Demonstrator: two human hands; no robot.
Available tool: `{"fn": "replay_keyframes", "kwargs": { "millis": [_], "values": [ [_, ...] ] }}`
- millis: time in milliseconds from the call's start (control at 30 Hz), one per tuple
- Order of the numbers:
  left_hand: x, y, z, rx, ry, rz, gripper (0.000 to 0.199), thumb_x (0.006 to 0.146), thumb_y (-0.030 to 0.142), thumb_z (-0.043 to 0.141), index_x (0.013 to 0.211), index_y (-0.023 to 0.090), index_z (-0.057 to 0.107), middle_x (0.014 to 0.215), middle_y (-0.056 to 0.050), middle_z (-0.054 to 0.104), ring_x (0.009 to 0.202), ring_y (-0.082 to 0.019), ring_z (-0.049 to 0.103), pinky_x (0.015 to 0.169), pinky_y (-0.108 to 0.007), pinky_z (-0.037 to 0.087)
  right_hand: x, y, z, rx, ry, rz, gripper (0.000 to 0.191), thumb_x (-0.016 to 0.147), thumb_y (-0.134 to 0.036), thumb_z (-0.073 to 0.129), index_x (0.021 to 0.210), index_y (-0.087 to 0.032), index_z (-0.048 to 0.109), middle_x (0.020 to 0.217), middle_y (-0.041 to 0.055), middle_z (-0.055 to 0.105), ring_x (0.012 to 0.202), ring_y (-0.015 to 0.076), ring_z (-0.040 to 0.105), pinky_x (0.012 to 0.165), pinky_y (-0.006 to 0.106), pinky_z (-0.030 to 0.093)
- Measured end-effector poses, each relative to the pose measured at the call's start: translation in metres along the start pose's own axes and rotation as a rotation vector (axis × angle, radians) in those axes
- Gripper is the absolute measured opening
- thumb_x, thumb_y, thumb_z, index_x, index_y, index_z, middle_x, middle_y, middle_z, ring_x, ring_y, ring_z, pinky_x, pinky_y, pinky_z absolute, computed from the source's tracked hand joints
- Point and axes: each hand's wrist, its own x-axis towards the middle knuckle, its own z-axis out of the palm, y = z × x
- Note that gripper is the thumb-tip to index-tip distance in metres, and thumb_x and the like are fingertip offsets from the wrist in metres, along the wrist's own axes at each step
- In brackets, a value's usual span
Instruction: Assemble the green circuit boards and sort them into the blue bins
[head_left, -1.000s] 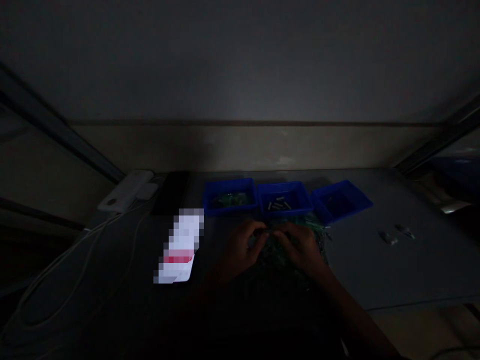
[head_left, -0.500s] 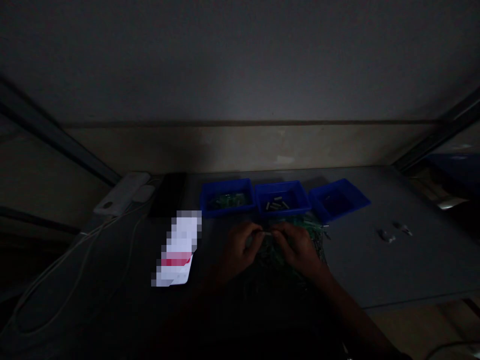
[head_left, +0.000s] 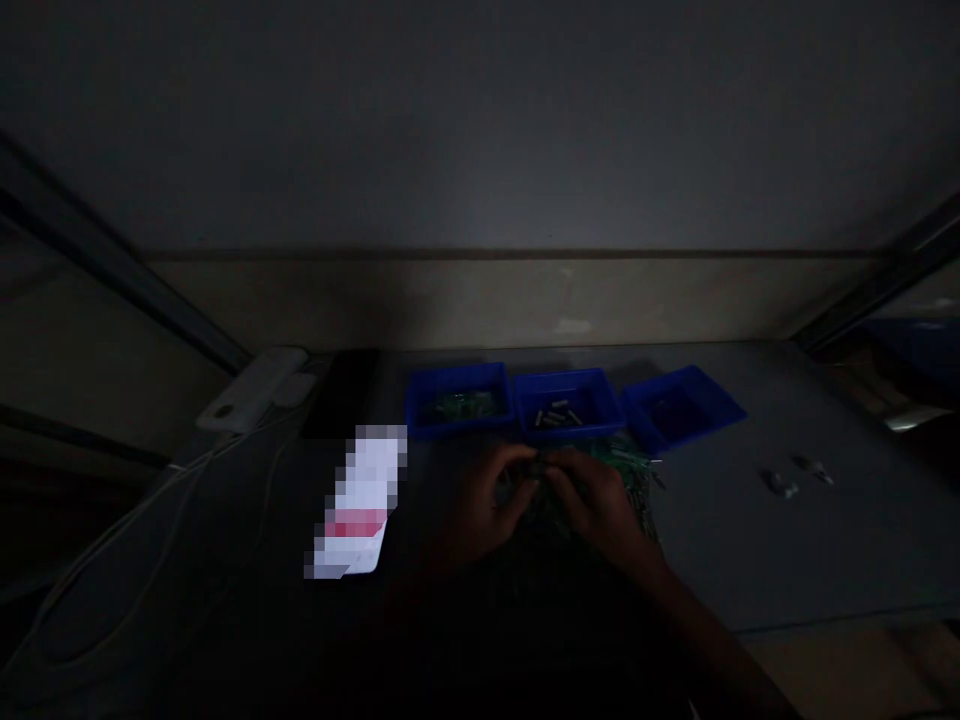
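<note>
My left hand and my right hand meet fingertip to fingertip, both closed in a pinch. Whatever small piece they pinch is too dark and covered to name. Under and behind them lies a heap of small green and metallic pieces, partly hidden by the right hand. Just beyond the hands stands a blue tray with several short pale cylinders in it. To its left, another blue tray holds greenish pieces.
A third blue tray sits at an angle on the right. Small pale pieces lie farther right. Left are a lit phone, a dark flat object, a white power strip and loose cables. A wall closes the back.
My fingertips have drawn closer together, and the small pale piece visible between them before is now covered. The whole view has shifted slightly; trays and phone stay in place.
</note>
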Motion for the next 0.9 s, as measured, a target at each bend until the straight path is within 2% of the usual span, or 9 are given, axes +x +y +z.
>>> {"fn": "replay_keyframes", "kwargs": {
  "millis": [200, 267, 400, 600, 733, 800, 900],
  "values": [
    [0.0016, -0.0008, -0.0006, 0.001, -0.016, 0.071, 0.012, 0.082, 0.020, 0.050, 0.091, 0.018, 0.057, 0.082, -0.002, 0.061, 0.074, -0.012, 0.055, 0.067, -0.023, 0.045, -0.0010, -0.0009, -0.0006, -0.021, -0.028, 0.013, 0.015, 0.088, -0.024, 0.044, 0.086, -0.019, 0.058, 0.072, 0.0032, 0.065, 0.063, 0.0131, 0.061, 0.059, 0.024, 0.047],
    [0.0017, -0.0011, -0.0011, 0.006, -0.007, 0.045, 0.012, 0.082, 0.020, 0.049, 0.090, 0.018, 0.057, 0.081, -0.002, 0.060, 0.073, -0.011, 0.055, 0.066, -0.023, 0.044, -0.0022, -0.0005, -0.0006, -0.015, -0.031, 0.005, 0.011, 0.085, -0.026, 0.049, 0.090, -0.019, 0.056, 0.074, 0.0031, 0.064, 0.065, 0.0134, 0.060, 0.060, 0.024, 0.047],
    [0.0015, -0.0005, -0.0037, 0.032, -0.006, -0.057, 0.012, 0.083, 0.024, 0.047, 0.085, 0.018, 0.057, 0.077, -0.001, 0.061, 0.072, -0.012, 0.056, 0.066, -0.023, 0.044, -0.0034, -0.0011, -0.0007, -0.001, -0.020, -0.036, 0.019, 0.080, -0.023, 0.054, 0.099, -0.019, 0.052, 0.081, 0.0035, 0.062, 0.072, 0.0143, 0.059, 0.064, 0.026, 0.048],
    [0.0030, -0.0011, -0.0035, 0.067, -0.086, -0.139, 0.021, 0.085, 0.027, 0.042, 0.078, 0.017, 0.058, 0.075, -0.003, 0.063, 0.072, -0.014, 0.058, 0.067, -0.026, 0.045, 0.0002, -0.0045, -0.0008, 0.041, 0.007, -0.035, 0.008, 0.084, -0.020, 0.048, 0.088, -0.020, 0.055, 0.076, 0.0032, 0.063, 0.069, 0.0133, 0.060, 0.063, 0.024, 0.049],
    [0.0008, -0.0027, 0.0000, 0.015, -0.093, -0.142, 0.017, 0.083, 0.028, 0.048, 0.093, 0.019, 0.058, 0.086, -0.003, 0.064, 0.080, -0.014, 0.059, 0.073, -0.027, 0.047, -0.0002, -0.0017, 0.0001, 0.052, 0.057, 0.048, 0.013, 0.086, -0.025, 0.047, 0.086, -0.019, 0.059, 0.077, 0.0045, 0.066, 0.070, 0.0146, 0.062, 0.063, 0.025, 0.049],
    [-0.0010, -0.0026, 0.0019, -0.008, -0.074, -0.107, 0.023, 0.080, 0.027, 0.053, 0.102, 0.019, 0.055, 0.093, -0.004, 0.064, 0.084, -0.015, 0.059, 0.076, -0.028, 0.047, -0.0010, 0.0004, 0.0010, 0.048, 0.085, 0.087, 0.015, 0.086, -0.026, 0.047, 0.083, -0.019, 0.060, 0.075, 0.0040, 0.066, 0.068, 0.0147, 0.062, 0.062, 0.025, 0.048],
    [-0.0026, -0.0013, 0.0043, 0.013, -0.037, -0.050, 0.028, 0.075, 0.026, 0.059, 0.102, 0.018, 0.054, 0.094, -0.004, 0.063, 0.085, -0.015, 0.058, 0.077, -0.028, 0.047, -0.0015, 0.0023, 0.0024, 0.055, 0.104, 0.142, 0.017, 0.085, -0.029, 0.048, 0.077, -0.019, 0.060, 0.072, 0.0030, 0.066, 0.066, 0.0146, 0.062, 0.060, 0.025, 0.048]
  ]
}}
